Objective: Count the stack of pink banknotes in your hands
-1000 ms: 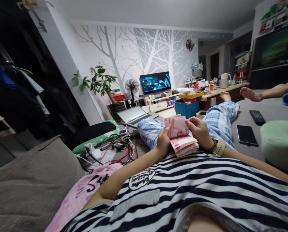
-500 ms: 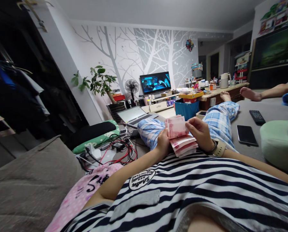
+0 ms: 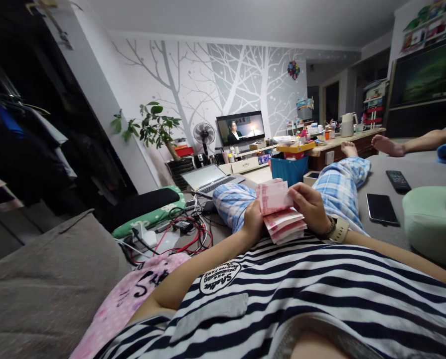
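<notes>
I lie back on a grey sofa in a striped shirt and blue plaid trousers. My left hand point(image 3: 253, 219) grips a thick stack of pink banknotes point(image 3: 284, 225) over my lap. The upper notes point(image 3: 273, 196) are folded up away from the stack. My right hand point(image 3: 309, 204) pinches their right edge between thumb and fingers; a watch sits on that wrist.
A black phone point(image 3: 381, 209) and a remote point(image 3: 397, 180) lie on the sofa to my right, beside a green cushion point(image 3: 434, 222). Another person's bare foot point(image 3: 387, 145) rests beyond. An open laptop point(image 3: 210, 178), tangled cables point(image 3: 181, 231) and a lit television point(image 3: 240, 127) stand ahead.
Both hands stay on the banknotes, with the lifted notes shifting slightly. The television picture has changed from a blue scene to a brighter one.
</notes>
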### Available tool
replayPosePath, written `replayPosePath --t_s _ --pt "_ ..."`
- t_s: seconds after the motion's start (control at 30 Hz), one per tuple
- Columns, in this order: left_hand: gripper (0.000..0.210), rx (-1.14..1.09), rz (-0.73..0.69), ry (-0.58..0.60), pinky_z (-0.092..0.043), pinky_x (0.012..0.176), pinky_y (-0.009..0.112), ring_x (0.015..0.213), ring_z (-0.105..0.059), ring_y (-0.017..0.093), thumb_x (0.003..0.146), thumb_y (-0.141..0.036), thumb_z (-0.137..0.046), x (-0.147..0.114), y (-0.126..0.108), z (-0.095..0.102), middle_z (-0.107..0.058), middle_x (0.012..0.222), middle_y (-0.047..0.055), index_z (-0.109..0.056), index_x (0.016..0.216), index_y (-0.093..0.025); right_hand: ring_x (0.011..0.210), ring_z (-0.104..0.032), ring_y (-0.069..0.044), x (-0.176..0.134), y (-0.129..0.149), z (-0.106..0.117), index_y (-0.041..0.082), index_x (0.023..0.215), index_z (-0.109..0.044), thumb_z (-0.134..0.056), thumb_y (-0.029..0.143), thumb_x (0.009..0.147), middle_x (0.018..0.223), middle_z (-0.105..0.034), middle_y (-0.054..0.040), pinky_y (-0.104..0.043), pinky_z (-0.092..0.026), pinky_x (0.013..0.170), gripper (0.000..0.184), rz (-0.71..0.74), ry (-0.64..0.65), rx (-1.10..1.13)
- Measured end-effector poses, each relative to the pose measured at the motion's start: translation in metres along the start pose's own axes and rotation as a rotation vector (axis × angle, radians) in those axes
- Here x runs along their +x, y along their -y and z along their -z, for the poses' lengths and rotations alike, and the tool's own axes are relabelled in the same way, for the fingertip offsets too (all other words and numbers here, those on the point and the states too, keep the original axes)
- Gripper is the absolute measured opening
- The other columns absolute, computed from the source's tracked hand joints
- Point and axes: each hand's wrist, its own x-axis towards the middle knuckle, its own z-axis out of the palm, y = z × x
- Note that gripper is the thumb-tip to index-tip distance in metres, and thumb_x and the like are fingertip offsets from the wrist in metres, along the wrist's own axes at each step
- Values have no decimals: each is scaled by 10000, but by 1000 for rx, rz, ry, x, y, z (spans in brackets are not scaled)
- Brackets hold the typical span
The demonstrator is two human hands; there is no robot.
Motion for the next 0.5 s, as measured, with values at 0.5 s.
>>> replayPosePath --t_s 0.5 --pt "237 -102 119 -16 -510 759 328 682 -645 197 759 -356 -761 -17 -27 -13 -677 636 24 -670 639 -174 511 -417 -115 13 -11 0 219 667 -533 -731 659 772 541 -496 45 -276 -353 523 494 -101 -171 -38"
